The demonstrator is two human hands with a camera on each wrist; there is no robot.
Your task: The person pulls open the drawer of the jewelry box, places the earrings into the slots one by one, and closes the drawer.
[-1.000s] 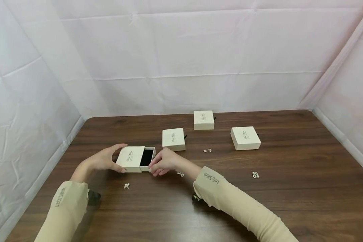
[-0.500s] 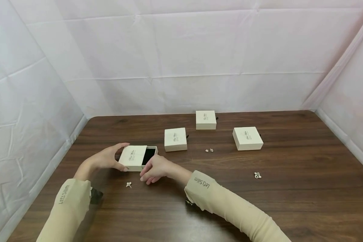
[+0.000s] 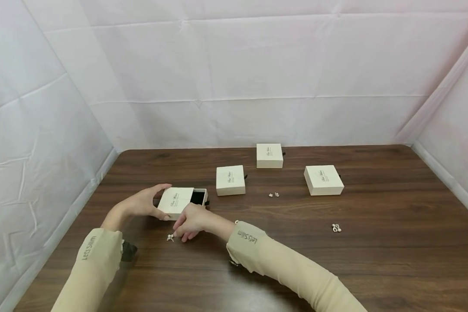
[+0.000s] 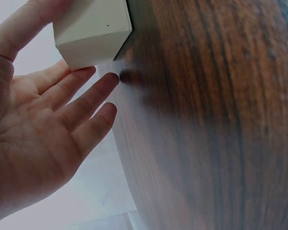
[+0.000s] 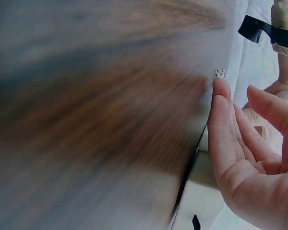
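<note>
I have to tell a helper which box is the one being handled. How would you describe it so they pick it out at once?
On the dark wooden table, look to the near left, where the left hand holds a cream box by its side. Unlike the three closed cream boxes farther back, its drawer is slid partly out, showing a black lining, and the right hand reaches a small earring just in front.

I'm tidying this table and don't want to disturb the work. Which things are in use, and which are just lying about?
In use:
left hand holding the open box
right hand reaching the small earring

Lying about:
three shut boxes
earring pair mid-table
earring pair at right
</note>
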